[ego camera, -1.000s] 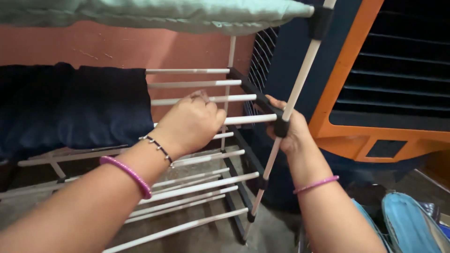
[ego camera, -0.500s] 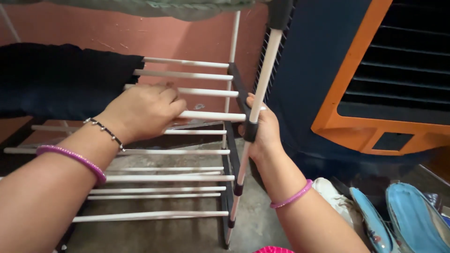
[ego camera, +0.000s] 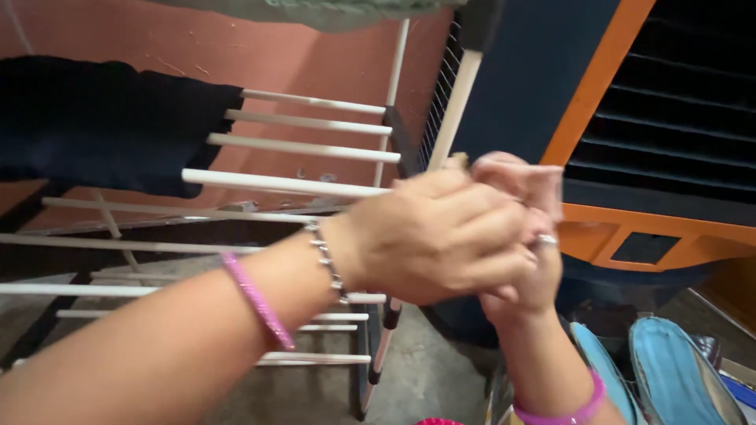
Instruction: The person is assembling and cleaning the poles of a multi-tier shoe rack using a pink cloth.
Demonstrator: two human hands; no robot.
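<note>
The left hand [ego camera: 437, 236] is laid over the right hand [ego camera: 524, 252], fingers curled and pressed together; whether anything is held between them cannot be told, since both are blurred. A ring is seen on a right finger, a chain bracelet and a pink bangle [ego camera: 257, 301] on the left wrist. The hands are raised just in front of the white drying rack [ego camera: 291, 185], whose upright pole [ego camera: 453, 106] stands at twelve o'clock from them. A dark garment [ego camera: 102, 126] is draped over the rails at ten o'clock. A blue and orange air cooler [ego camera: 630, 118] is seen at two o'clock, blue slippers [ego camera: 677, 386] at five o'clock.
</note>
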